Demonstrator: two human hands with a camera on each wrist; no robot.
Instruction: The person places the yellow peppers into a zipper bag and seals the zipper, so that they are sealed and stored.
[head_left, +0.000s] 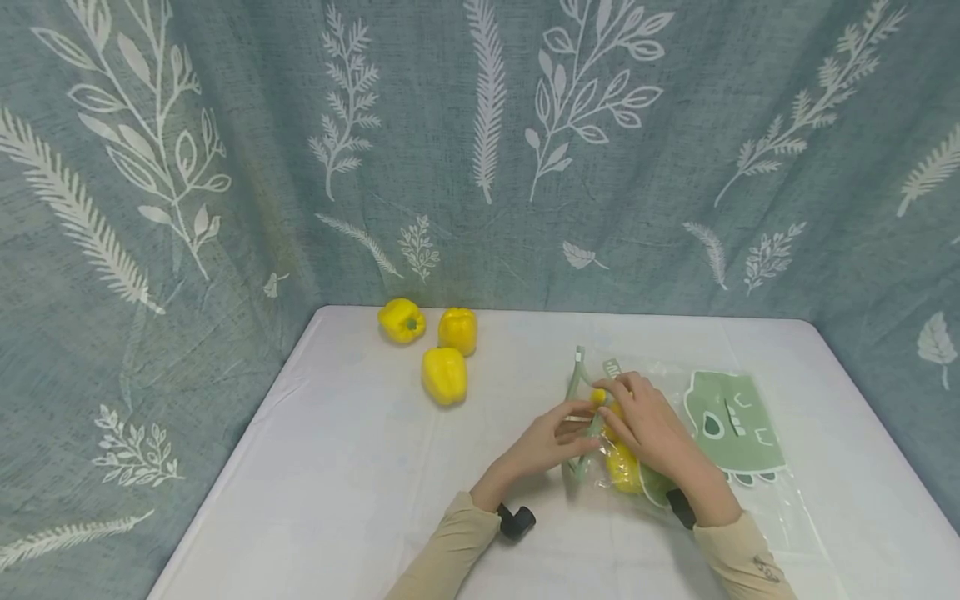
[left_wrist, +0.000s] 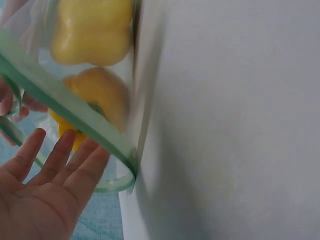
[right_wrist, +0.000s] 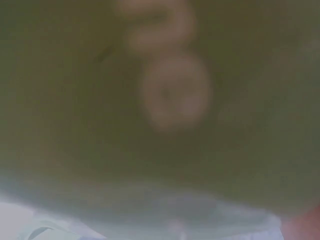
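A clear plastic bag (head_left: pixel 750 417) with a green cartoon print and a green zip edge lies on the right of the table, its mouth facing left. Yellow bell peppers (left_wrist: pixel 92 35) are inside it; one near the mouth (left_wrist: pixel 107 90) has its stem end toward the opening. My left hand (head_left: pixel 543 442) is at the mouth, fingers extended, fingertips against the pepper there. Over the bag's upper side, my right hand (head_left: pixel 652 425) holds the green edge with its fingertips. The right wrist view is filled by blurred green print, which hides that hand's fingers.
Three loose yellow bell peppers, one at the back (head_left: pixel 402 321), one beside it (head_left: pixel 458 330) and one in front (head_left: pixel 445 376), sit at the back left of the white table (head_left: pixel 337 467). A blue-green leaf-patterned curtain (head_left: pixel 450 167) hangs behind and along both sides.
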